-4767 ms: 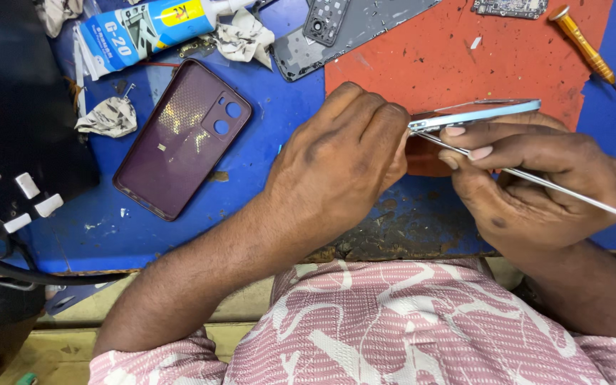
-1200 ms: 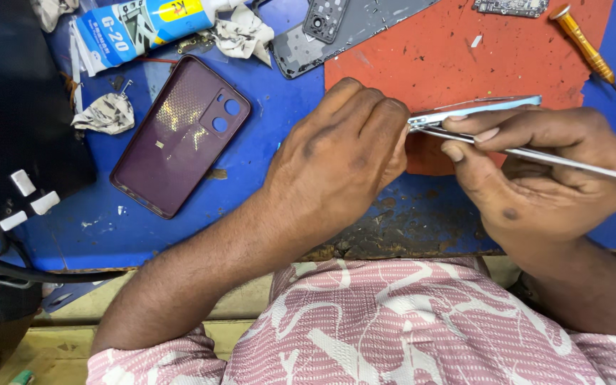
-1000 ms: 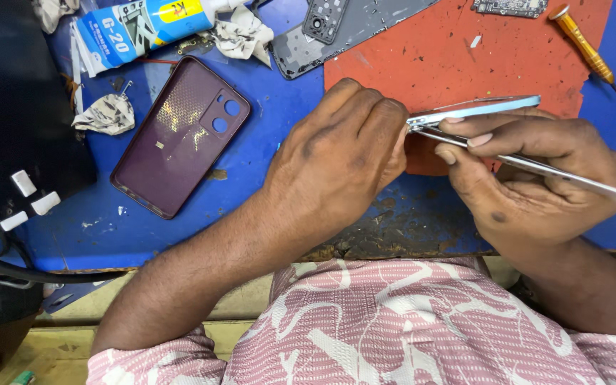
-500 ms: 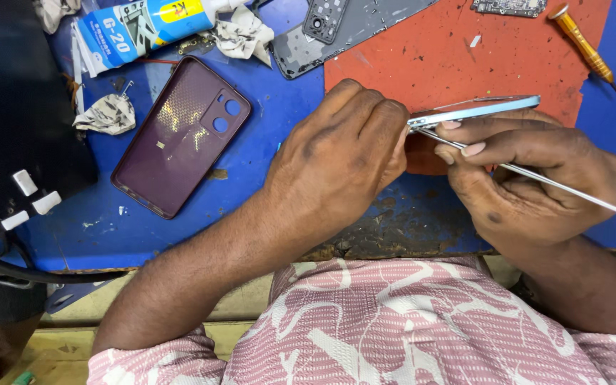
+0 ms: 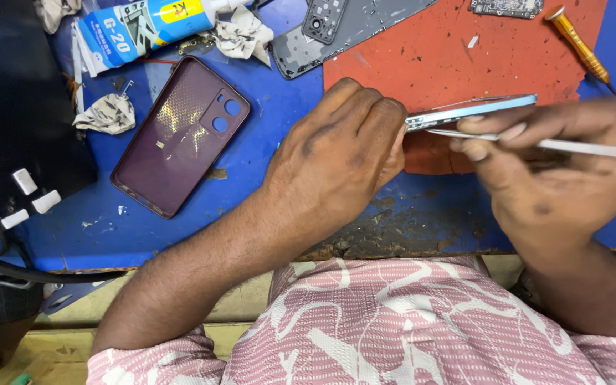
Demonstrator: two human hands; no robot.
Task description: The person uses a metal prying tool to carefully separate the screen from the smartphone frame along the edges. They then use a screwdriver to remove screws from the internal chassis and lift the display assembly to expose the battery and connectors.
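Left hand (image 5: 336, 153) is gripping a light-blue phone (image 5: 472, 110) on edge; right hand (image 5: 557, 178) is pinching a thin metal tool (image 5: 593, 148) against it, above the red mat (image 5: 465, 57).

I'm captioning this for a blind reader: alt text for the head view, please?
A left hand grips a light blue phone on edge while the right hand works a thin metal tool along it, over a blue and red mat. A maroon back cover lies to the left.

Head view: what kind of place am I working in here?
Probably a phone repair bench: a loose purple back cover, a glue tube and a small screwdriver lie on the mat, while both hands work on a phone.
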